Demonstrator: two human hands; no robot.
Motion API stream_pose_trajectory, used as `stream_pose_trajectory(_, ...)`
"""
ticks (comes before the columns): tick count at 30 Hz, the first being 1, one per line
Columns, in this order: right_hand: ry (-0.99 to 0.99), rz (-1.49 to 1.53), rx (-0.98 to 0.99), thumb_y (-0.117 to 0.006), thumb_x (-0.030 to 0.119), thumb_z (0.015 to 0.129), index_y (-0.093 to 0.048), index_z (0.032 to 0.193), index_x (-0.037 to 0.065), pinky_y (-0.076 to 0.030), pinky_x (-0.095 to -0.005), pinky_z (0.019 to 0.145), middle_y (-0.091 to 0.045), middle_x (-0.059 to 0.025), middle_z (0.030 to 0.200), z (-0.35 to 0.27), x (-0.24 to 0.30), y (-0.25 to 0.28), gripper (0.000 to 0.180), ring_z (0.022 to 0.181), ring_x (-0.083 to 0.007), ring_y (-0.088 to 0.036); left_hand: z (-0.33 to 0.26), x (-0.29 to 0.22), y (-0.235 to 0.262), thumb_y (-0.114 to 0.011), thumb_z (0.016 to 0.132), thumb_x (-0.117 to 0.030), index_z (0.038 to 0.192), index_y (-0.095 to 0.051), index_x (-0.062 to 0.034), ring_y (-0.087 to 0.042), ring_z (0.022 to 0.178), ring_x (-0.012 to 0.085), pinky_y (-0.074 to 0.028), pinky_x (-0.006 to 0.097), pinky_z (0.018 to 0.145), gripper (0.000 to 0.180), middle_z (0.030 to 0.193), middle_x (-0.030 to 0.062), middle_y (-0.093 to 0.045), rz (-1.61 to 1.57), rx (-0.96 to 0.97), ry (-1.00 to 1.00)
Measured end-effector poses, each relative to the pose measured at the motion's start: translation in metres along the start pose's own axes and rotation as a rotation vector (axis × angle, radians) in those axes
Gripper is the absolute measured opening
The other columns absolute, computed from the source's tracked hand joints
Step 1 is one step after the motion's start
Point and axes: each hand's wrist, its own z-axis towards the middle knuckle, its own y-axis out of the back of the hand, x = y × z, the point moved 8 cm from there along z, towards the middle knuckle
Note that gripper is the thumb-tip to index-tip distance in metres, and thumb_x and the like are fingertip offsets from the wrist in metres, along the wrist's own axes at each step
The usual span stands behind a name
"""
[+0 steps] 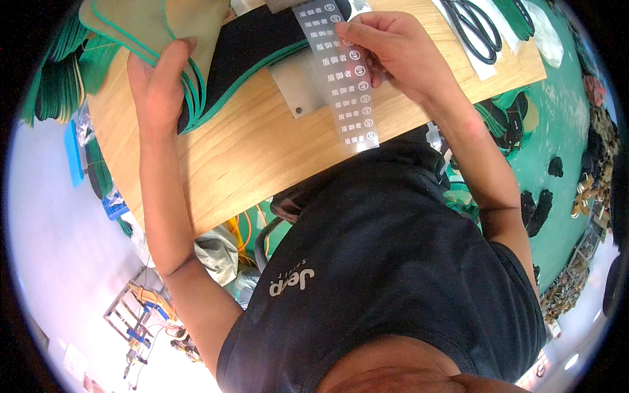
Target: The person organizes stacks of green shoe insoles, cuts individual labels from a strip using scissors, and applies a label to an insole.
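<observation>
My left hand (160, 92) is closed round the edge of several beige insole-like pieces (190, 33) with green rims, the thumb lying on top. Beneath them and to the right, a black piece with a green edge (246, 59) stretches over the wooden tabletop. In my right hand (396, 56), thumb and fingers pinch a clear label strip (344, 85) printed with rows of white marks. The strip hangs toward me, its upper end over the black piece. Partly under it lies a grey metal plate (295, 92) with a small hole.
The wooden table (229, 164) has its near edge close to my body. Black-handled scissors (472, 29) lie on white paper at the right. Stacked green-edged pieces (56, 72) stand at the far left. More dark and green pieces (508, 118) are beyond the table's right edge.
</observation>
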Motion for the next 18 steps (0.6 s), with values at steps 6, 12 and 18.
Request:
stream_pose_trajectory(6, -0.016, -0.067, 0.005, -0.061, 0.028, 0.094, -0.064, 0.081, 0.002, -0.042, -0.0210, 0.044, -0.060, -0.0017, 0.063, -0.001, 0.004, -0.001, 0.029, 0.050, -0.0083, -0.055, -0.002, -0.006, -0.001, -0.062, 0.080, -0.010, 0.098, -0.065, 0.0034, -0.059, 0.084, 0.0143, -0.045, 0.028, 0.080, 0.023, 0.091, 0.0046, -0.066, 0.081, -0.030, -0.014)
stream_pose_trajectory(12, -0.110, -0.080, 0.023, -0.056, 0.022, 0.097, -0.061, 0.076, -0.001, -0.043, -0.0231, 0.042, -0.055, -0.0020, 0.058, 0.002, 0.006, -0.004, 0.031, 0.046, -0.0091, -0.054, 0.001, -0.009, -0.008, -0.062, 0.081, -0.012, 0.103, -0.066, 0.0019, -0.059, 0.083, 0.0146, -0.046, 0.027, 0.079, 0.026, 0.092, 0.0035, -0.066, 0.134, 0.028, -0.086)
stream_pose_trajectory(18, -0.087, -0.080, -0.031, -0.060, 0.025, 0.095, -0.063, 0.078, 0.001, -0.041, -0.0215, 0.041, -0.057, -0.0017, 0.059, 0.000, 0.006, -0.007, 0.030, 0.046, -0.0082, -0.053, -0.012, -0.018, -0.051, -0.077, 0.076, -0.026, 0.114, -0.063, -0.0042, -0.067, 0.084, 0.0275, -0.051, 0.035, 0.075, 0.046, 0.093, 0.0121, -0.070, 0.345, 0.258, -0.215)
